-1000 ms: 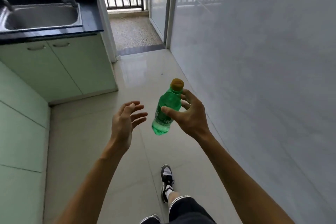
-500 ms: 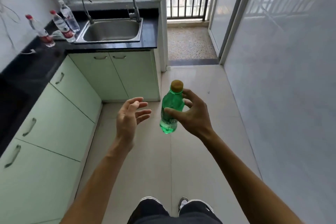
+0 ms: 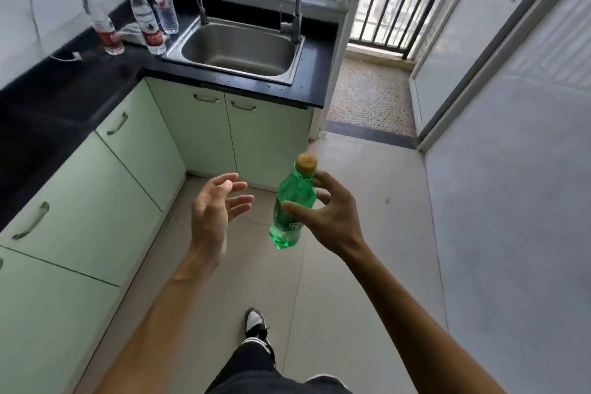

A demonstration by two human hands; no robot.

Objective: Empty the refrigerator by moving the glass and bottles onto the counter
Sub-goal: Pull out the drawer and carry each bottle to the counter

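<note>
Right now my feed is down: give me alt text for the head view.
The right hand holds a green bottle upright above the floor, the open left hand beside it empty. Ahead, three clear water bottles stand on the black counter left of the steel sink.

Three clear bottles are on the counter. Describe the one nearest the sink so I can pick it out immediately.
Find the steel sink in the black counter. Left of it stand three clear bottles; take the clear-capped bottle, nearest the window. The other two have red caps and red labels.
</note>
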